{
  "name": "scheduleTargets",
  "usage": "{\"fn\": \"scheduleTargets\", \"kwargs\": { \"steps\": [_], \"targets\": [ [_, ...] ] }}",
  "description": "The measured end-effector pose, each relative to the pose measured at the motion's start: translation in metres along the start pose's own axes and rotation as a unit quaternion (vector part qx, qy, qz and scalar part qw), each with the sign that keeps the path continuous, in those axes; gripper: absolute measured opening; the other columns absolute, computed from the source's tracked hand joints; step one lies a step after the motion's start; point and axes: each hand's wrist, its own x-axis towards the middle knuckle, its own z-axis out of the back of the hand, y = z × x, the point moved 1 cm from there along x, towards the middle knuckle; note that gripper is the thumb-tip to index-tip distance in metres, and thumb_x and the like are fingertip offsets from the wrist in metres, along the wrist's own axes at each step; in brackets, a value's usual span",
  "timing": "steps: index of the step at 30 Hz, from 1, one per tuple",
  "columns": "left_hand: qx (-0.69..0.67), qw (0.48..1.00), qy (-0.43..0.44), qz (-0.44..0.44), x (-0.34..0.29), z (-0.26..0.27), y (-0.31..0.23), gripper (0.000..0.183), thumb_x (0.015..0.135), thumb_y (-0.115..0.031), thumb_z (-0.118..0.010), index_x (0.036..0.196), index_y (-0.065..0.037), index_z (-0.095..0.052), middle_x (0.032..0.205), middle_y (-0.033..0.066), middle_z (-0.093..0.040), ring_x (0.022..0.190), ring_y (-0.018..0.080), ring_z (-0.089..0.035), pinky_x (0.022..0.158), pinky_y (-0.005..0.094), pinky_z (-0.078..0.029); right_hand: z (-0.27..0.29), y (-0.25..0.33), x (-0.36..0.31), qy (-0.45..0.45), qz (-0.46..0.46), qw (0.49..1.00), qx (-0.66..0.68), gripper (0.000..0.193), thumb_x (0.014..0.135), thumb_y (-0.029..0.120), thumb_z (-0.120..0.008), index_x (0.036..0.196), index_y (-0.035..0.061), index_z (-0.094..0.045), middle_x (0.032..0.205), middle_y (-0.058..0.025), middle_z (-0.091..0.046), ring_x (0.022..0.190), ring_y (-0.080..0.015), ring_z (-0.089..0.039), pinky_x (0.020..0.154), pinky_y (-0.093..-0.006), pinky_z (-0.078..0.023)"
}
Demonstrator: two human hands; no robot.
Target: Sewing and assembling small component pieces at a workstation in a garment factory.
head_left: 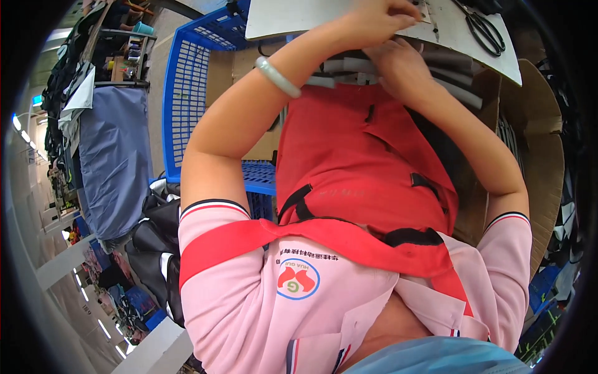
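Observation:
My left hand (381, 22) is over the near edge of the white tabletop (299, 19), fingers curled in toward the thumb; whatever they grip, if anything, does not show. Just below it, my right hand (402, 67) is bent at the table's edge, its fingertips partly hidden behind the left hand. Several grey strips or tubes (458, 93) lie beneath the edge, close to the right hand. Black-handled scissors (486, 34) rest on the tabletop to the right of both hands. A pale bangle (278, 77) circles my left forearm.
A blue plastic crate (187, 93) stands left of my lap, with cardboard inside. An open cardboard box (539, 131) is at the right. My red apron (367, 143) covers my lap. Further left are black bags (152, 249) and a blue-grey cloth cover (115, 156).

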Motion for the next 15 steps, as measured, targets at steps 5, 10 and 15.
{"fn": "scheduleTargets", "kwargs": {
  "steps": [5,10,15],
  "targets": [
    [0.108,0.992,0.027,0.060,-0.077,0.033,0.099,0.031,0.092,-0.029,-0.061,0.106,-0.003,-0.070,0.080,0.0096,-0.069,0.075,0.0171,-0.063,0.071,0.0315,-0.051,0.013,-0.037,-0.041,0.109,-0.164,0.946,0.259,0.052,0.078,0.023,-0.069,0.121,-0.0023,-0.054,0.101,-0.0263,-0.065,0.098,-0.0406,-0.062,0.087,-0.0430,-0.048],
    [0.129,0.975,0.142,0.114,-0.114,0.002,0.107,0.030,0.092,-0.025,-0.062,0.109,-0.002,-0.068,0.097,0.0171,-0.069,0.096,0.0310,-0.065,0.087,0.0354,-0.049,0.018,-0.053,-0.050,0.216,-0.223,0.865,0.394,0.055,0.081,0.022,-0.068,0.127,-0.0041,-0.053,0.105,-0.0177,-0.064,0.098,-0.0243,-0.059,0.093,-0.0326,-0.044],
    [0.013,0.979,0.101,0.175,-0.084,0.010,0.081,0.028,0.093,-0.027,-0.062,0.093,0.000,-0.070,0.064,-0.0009,-0.056,0.057,0.0068,-0.046,0.053,0.0260,-0.042,0.020,-0.075,-0.057,0.018,-0.228,0.952,0.205,0.050,0.084,0.020,-0.066,0.128,-0.0009,-0.051,0.122,-0.0218,-0.058,0.114,-0.0360,-0.056,0.096,-0.0389,-0.043]
  ]
}}
